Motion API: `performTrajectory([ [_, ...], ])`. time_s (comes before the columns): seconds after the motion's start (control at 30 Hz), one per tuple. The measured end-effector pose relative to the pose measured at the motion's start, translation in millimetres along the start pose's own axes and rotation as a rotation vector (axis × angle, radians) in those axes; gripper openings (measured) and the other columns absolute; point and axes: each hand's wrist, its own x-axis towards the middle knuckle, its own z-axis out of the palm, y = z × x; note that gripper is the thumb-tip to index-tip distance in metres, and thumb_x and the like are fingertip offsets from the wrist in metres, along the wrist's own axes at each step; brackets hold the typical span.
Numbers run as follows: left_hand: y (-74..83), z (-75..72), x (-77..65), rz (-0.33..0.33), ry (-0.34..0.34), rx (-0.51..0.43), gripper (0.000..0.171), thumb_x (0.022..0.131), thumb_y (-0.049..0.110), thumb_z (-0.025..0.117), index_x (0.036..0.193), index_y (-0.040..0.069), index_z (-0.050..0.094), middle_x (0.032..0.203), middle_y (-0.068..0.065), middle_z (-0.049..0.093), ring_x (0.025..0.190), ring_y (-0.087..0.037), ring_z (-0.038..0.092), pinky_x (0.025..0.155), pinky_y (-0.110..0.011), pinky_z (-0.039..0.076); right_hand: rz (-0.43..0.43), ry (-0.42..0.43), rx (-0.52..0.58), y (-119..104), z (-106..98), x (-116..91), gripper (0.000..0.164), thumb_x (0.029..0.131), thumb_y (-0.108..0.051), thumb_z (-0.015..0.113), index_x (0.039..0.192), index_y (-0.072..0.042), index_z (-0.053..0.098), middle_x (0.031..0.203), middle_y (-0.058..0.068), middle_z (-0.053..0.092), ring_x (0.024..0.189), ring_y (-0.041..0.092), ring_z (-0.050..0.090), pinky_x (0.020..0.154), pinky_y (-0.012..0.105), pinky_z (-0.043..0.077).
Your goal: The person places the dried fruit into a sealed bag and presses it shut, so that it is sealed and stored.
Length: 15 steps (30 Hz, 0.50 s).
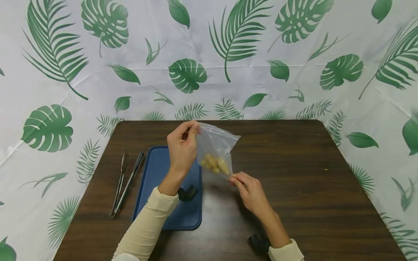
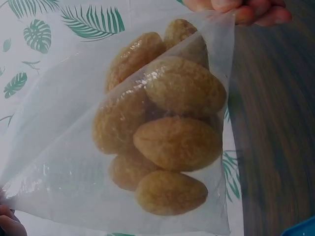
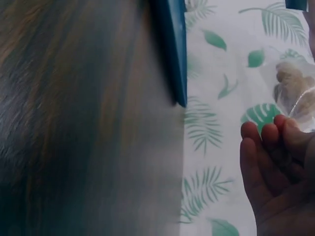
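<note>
A clear plastic zip bag [image 1: 218, 137] hangs tilted over the table between the two hands. Several yellow-brown oval pieces with wrinkled skin [image 2: 179, 142] lie together in its lower part. At the bag's upper left corner, the left hand [image 1: 183, 148] pinches the plastic between thumb and fingers. The right hand [image 1: 250, 192] pinches the lower right corner with thumb and fingertips. In the right wrist view, that hand [image 3: 275, 172] appears at the right edge, with part of the bag and its contents beyond the fingertips.
A blue tray [image 1: 187, 219] lies under and beside the left forearm. To its left, metal tongs [image 1: 130, 181] rest on the dark wooden table [image 1: 294, 203]. A small yellowish bit [image 1: 326, 169] lies on the right side. Leaf-patterned cloth [image 1: 241, 101] hangs behind and at both sides.
</note>
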Motion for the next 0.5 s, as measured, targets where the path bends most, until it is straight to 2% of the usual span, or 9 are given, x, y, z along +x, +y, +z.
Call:
performTrajectory([
  [0.1,-0.6,3.3,-4.3,0.012,-0.027,-0.005,0.016,0.100,0.011,0.067,0.092,0.000,0.075,0.078,-0.016,0.069,0.061,-0.010,0.051,0.059,-0.022,0.041,0.007,-0.049,0.017,2.3,-1.8,-3.4,0.009,0.098,-0.008,0.068,0.093,-0.009,0.076,0.086,0.001,0.073,0.078,0.018,0.071,0.071,0.028,0.058],
  [0.23,0.6,8.6,-13.3,0.066,-0.116,0.002,0.013,0.100,0.008,0.067,0.093,0.001,0.075,0.079,-0.015,0.069,0.064,-0.016,0.056,0.062,-0.024,0.046,0.073,-0.221,0.089,5.2,-13.7,-5.9,0.009,0.100,-0.018,0.067,0.099,-0.018,0.076,0.103,-0.001,0.074,0.091,0.014,0.070,0.082,0.032,0.059],
  [0.33,2.5,11.3,-18.5,0.103,-0.160,0.007,0.013,0.100,0.009,0.066,0.094,0.002,0.075,0.081,-0.013,0.070,0.067,-0.020,0.059,0.063,-0.026,0.047,0.156,-0.291,0.185,4.6,-26.9,0.0,0.015,0.100,-0.024,0.069,0.114,-0.022,0.073,0.119,-0.004,0.071,0.106,0.013,0.068,0.093,0.040,0.058],
  [0.4,3.2,12.3,-20.3,0.109,-0.171,0.010,0.014,0.101,0.010,0.066,0.094,0.002,0.075,0.082,-0.013,0.071,0.067,-0.021,0.060,0.064,-0.026,0.048,0.205,-0.249,0.215,0.9,-36.4,8.6,0.024,0.099,-0.026,0.070,0.124,-0.025,0.070,0.124,-0.005,0.069,0.113,0.012,0.067,0.097,0.039,0.056],
  [0.5,2.3,12.1,-21.9,0.098,-0.176,0.007,0.014,0.101,0.009,0.065,0.093,0.002,0.075,0.081,-0.013,0.071,0.067,-0.024,0.061,0.065,-0.024,0.047,0.235,-0.107,0.252,-9.3,-47.3,26.1,0.029,0.099,-0.022,0.071,0.127,-0.022,0.068,0.120,0.000,0.072,0.110,0.011,0.068,0.094,0.030,0.056],
])
